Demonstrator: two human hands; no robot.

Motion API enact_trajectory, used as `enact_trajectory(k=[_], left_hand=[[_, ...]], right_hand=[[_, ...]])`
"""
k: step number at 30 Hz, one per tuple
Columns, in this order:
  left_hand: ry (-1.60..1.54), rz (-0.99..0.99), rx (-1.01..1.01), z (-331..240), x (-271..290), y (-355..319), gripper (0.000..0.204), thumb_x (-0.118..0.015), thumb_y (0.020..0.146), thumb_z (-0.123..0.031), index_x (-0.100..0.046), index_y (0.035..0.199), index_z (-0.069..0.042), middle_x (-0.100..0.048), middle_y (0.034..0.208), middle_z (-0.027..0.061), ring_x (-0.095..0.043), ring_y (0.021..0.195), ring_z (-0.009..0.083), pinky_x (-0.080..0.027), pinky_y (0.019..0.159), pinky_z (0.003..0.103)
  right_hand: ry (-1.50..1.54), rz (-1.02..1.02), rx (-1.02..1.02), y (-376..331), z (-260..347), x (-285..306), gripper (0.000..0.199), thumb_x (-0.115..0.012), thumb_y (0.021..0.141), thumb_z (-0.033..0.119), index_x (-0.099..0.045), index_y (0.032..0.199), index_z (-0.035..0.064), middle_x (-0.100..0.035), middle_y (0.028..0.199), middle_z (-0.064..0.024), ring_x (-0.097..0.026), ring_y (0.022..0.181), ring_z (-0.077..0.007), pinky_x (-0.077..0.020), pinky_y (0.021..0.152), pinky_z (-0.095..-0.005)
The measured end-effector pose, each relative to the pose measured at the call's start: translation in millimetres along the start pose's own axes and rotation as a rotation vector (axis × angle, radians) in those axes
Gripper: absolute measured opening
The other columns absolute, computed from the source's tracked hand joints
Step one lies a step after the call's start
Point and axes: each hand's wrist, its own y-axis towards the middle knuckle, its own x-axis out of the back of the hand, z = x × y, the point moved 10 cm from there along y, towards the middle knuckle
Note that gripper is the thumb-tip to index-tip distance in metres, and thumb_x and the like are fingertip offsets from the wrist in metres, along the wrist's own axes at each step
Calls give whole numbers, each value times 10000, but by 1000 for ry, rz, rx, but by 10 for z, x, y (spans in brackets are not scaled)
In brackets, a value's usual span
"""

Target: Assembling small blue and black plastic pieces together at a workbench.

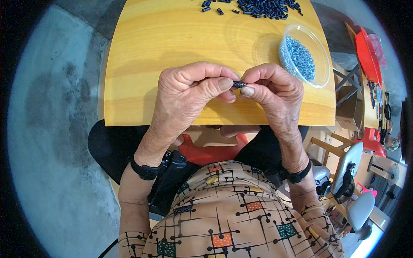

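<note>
Held piece: a small black cylindrical part (238,84), pinched between both hands above the near half of the bench, level and pointing left to right.
Left hand (189,92): closed, thumb and curled fingers gripping the part's left end.
Right hand (273,88): closed, thumb and forefinger tips gripping the part's right end; the two hands nearly touch.
Bench (150,51): yellow wood-grain top, its near edge just above the person's lap.
Bowl (320,47): clear plastic, on the bench just right of the right hand, holding a heap of small silvery screws (299,58) that covers most of its bottom.
Loose pile (264,8): many small black parts like the held one, at the bench's far edge, well apart from the hands.
</note>
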Motion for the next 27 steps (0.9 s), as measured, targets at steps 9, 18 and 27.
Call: enact_trajectory(k=[9, 18, 27], left_hand=[[-23, 0, 26, -7, -24, -26, 126, -613, 822, -63, -636, 915, 20, -638, 795, 83, -610, 680, 136, -513, 659, 242], [-13, -19, 15, -14, -4, -28, 123, -604, 829, -55, -639, 924, 15, -633, 786, 67, -608, 691, 130, -508, 668, 239], [-173, -63, 112, 162, -5, -31, 153, -608, 840, -107, -636, 934, 10, -638, 794, 65, -601, 680, 120, -524, 668, 256]], right_hand=[[-148, -30, 104, -42, 64, -16, 137, -705, 737, 52, -623, 836, 5, -625, 739, -25, -566, 690, -65, -460, 628, -198], [-74, -67, 91, -76, 33, -19, 108, -663, 783, 38, -606, 865, -4, -605, 756, -12, -553, 687, -64, -456, 616, -197], [98, -63, -21, -47, -78, -50, 80, -612, 808, 14, -585, 875, -21, -596, 762, -17, -543, 668, -61, -450, 612, -194]])
